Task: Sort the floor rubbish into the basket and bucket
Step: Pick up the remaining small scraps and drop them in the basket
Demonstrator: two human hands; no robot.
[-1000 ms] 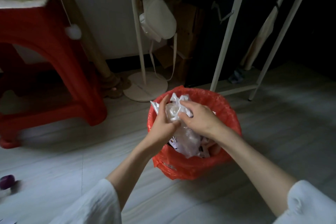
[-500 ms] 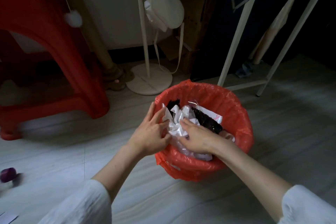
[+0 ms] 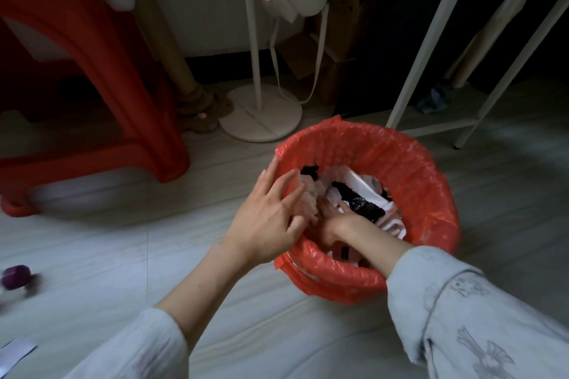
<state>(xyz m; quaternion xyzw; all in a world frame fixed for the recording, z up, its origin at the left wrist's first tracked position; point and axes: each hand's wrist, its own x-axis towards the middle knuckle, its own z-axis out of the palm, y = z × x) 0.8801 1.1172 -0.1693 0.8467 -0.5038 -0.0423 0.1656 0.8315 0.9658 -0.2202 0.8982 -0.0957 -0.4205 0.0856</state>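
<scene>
Both hands now sunk deeper than before, pressing the white crumpled wad (image 3: pixel 308 204) down into the red-lined bucket (image 3: pixel 409 169).
Left hand (image 3: pixel 268 221) fingers spread over the soft wad; right hand (image 3: pixel 335 218) buried, grip unclear. Best push centrally: thin crinkly liner tears easily. Purple bit (image 3: pixel 15 276) and paper scrap (image 3: pixel 15 352) left on floor.

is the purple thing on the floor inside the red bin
No, the purple thing lies on the floor far left of the red bin.
</scene>
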